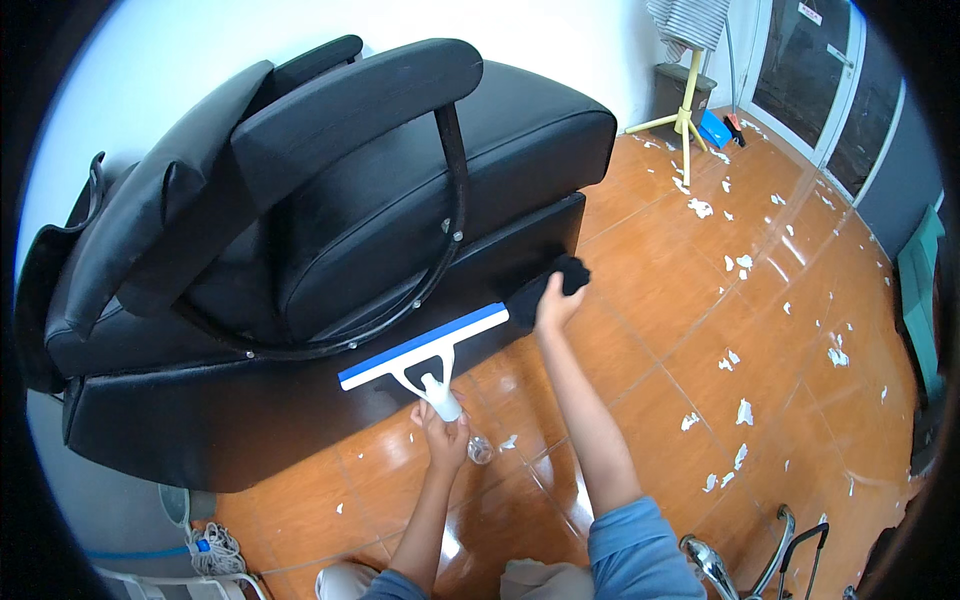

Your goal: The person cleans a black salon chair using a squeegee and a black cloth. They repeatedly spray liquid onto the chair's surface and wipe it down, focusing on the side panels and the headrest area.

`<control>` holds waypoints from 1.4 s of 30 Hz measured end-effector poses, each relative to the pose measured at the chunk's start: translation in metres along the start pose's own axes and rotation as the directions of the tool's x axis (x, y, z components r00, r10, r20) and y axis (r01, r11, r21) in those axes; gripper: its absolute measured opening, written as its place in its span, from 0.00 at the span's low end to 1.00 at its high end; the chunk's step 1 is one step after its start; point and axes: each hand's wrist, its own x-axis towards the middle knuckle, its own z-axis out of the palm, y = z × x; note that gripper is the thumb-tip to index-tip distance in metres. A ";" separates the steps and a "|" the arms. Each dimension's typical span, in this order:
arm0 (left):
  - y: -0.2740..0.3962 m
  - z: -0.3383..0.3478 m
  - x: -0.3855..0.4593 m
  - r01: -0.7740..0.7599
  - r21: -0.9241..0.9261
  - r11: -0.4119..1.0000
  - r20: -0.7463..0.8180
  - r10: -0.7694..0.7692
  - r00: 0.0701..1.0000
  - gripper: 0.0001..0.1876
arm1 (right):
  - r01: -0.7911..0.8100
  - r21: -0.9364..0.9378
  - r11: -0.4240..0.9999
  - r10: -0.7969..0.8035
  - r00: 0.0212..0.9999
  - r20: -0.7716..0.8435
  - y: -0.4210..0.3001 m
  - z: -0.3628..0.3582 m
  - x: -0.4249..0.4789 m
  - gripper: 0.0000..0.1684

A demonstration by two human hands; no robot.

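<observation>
My left hand (445,436) grips a white spray bottle squeegee (441,390) by its neck, just below the wide head with a blue edge. Its clear bottle part (481,450) shows beside the fingers. My right hand (559,304) holds a black cloth (574,274) near the right end of the base of a black padded chair (330,420). Part of the dark cloth hangs left of the hand, close to the squeegee's right end. Black on black, the cloth's edge against the base is hard to tell.
White paper-like scraps (744,412) lie scattered over the orange tiled floor (645,330). A yellow stand (684,120), a grey bin (679,94) and a blue dustpan (715,129) are at the upper right. A string mop (215,550) lies lower left; chrome metal legs (709,562) stand lower right.
</observation>
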 end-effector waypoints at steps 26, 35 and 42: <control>-0.054 -0.136 -0.052 0.135 -0.002 0.991 -0.259 -0.131 0.957 0.11 | 0.021 -0.421 0.907 0.165 0.901 0.401 0.026 0.010 -0.248 0.60; -0.066 -0.183 -0.070 0.159 0.047 0.986 -0.278 -0.140 0.950 0.09 | 0.974 -0.088 0.207 -0.176 0.126 0.976 0.043 -0.013 -0.308 0.44; -0.081 -0.198 -0.083 0.182 0.038 0.983 -0.235 -0.168 0.957 0.10 | 0.710 0.549 -0.440 0.122 -0.559 0.820 0.025 -0.018 -0.235 0.18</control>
